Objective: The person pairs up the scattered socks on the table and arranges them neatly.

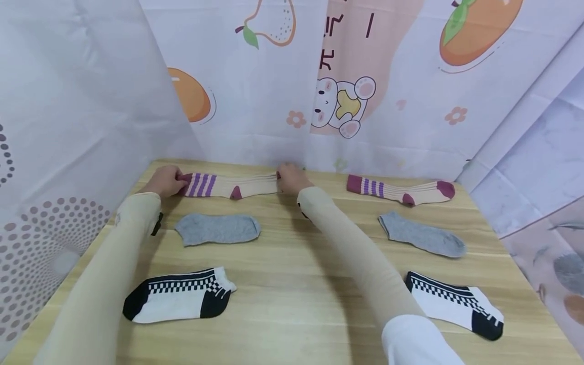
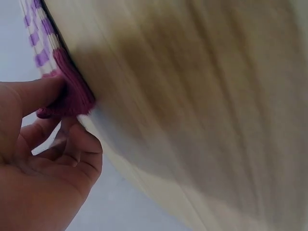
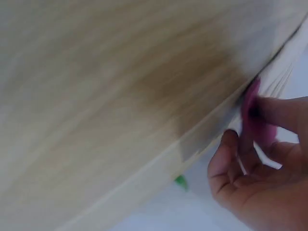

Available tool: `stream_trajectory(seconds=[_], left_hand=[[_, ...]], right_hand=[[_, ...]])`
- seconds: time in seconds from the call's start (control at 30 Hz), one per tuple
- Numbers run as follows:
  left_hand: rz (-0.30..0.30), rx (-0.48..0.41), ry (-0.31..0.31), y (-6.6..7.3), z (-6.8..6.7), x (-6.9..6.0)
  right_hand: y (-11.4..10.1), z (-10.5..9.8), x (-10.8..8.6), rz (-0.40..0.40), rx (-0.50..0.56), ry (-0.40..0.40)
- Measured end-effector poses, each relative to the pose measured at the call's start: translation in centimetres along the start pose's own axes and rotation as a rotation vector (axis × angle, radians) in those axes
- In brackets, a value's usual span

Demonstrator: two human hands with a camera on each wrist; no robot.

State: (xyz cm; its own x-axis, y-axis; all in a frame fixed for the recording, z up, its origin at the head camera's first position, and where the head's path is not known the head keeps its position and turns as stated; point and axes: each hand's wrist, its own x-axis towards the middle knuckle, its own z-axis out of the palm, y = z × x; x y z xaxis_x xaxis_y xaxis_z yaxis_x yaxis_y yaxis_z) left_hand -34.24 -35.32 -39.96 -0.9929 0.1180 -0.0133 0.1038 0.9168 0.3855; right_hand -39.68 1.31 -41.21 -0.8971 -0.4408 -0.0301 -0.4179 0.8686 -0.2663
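A cream sock with purple stripes and maroon ends (image 1: 223,186) lies stretched between both hands at the back left of the table. My left hand (image 1: 165,181) pinches its maroon cuff (image 2: 72,91) between thumb and fingers, as the left wrist view shows up close. At the other end my right hand (image 1: 292,178) pinches the maroon toe (image 3: 252,115), mostly hidden by that hand in the head view. Just in front of this sock lies a grey ankle sock (image 1: 218,229), touched by neither hand.
A matching striped sock (image 1: 388,190), another grey sock (image 1: 422,234) and a black-and-white checkered sock (image 1: 456,304) lie on the right. A similar checkered sock (image 1: 180,295) is at front left. Behind the wooden table (image 1: 292,274) hangs a printed curtain (image 1: 255,91).
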Motion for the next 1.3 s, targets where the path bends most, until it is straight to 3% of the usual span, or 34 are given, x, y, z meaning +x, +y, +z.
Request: stream_trajectory(seconds=[0.17,0.27,0.43,0.8,1.03,1.3], left_hand=[[0.026,-0.031,0.031,-0.4,-0.3,-0.2],[0.024,-0.055,0.032,-0.4,-0.6,-0.4],[0.038,-0.087,0.036,0.2,-1.1,-0.8],[0.123,-0.101,0.025,2.7,-1.5,-1.6],[0.176,-0.11,-0.001,5.4,-1.5,-3.2],[0.185,-0.151,-0.05,8.6,-1.2,-5.4]], right_hand=[[1.8,-1.7,-1.3,0.001,0.248,0.023],[2.7,-2.3,-2.0,-0.01,0.293,0.086],[3.6,-3.0,-2.9,-0.032,0.264,0.188],[5.6,-4.6,-6.4,-0.048,0.204,0.216],[7.2,-5.8,-10.1,-0.068,0.25,0.203],[8.9,-6.9,-15.5,-0.132,0.269,0.288]])
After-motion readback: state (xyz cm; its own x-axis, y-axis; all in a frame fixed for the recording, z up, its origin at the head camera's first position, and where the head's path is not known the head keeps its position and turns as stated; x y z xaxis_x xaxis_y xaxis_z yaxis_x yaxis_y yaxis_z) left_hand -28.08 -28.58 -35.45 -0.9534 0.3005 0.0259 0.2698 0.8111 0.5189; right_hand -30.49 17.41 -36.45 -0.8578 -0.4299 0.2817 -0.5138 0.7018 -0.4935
